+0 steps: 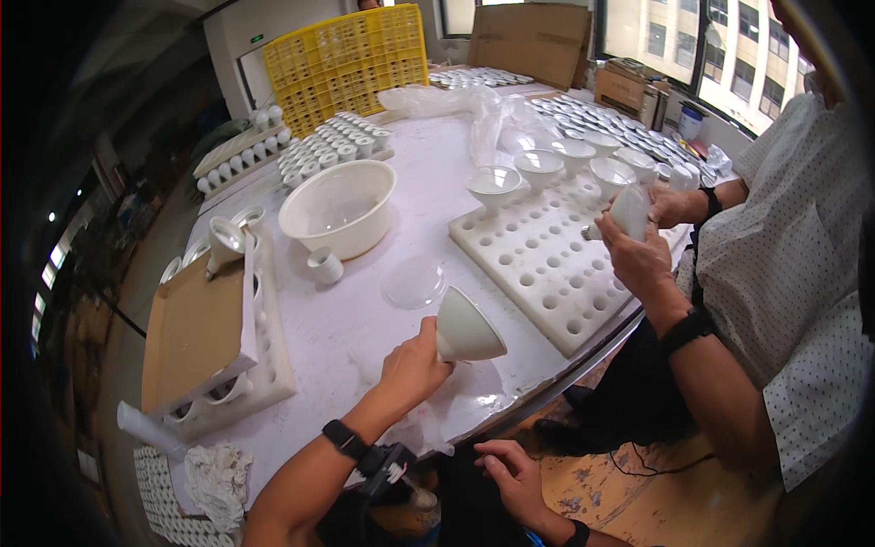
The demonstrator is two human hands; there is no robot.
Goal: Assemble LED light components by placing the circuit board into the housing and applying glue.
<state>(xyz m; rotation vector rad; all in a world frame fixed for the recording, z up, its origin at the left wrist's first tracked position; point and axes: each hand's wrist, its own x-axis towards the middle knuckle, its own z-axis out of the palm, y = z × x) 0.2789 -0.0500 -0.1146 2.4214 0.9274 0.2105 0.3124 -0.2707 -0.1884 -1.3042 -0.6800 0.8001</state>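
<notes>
My left hand [412, 369] is closed around the narrow end of a white cone-shaped lamp housing [469, 326]. The wide end of the housing tilts toward the right, above the white table [328, 328]. Just beyond it a clear round cover [414, 281] lies flat. My right hand [512, 476] hangs low in front of the table edge, loosely bent with its fingers apart and nothing in it. A small white cup-shaped part [324, 264] rests on its side past the left hand, beside a white basin [338, 219].
At right a co-worker's hands [638, 242] hold a white bulb over a white foam tray with holes [538, 242]; several lamp cups [494, 180] stand along its far side. At left lies a cardboard tray [200, 324]. A yellow crate [346, 68] stands far back.
</notes>
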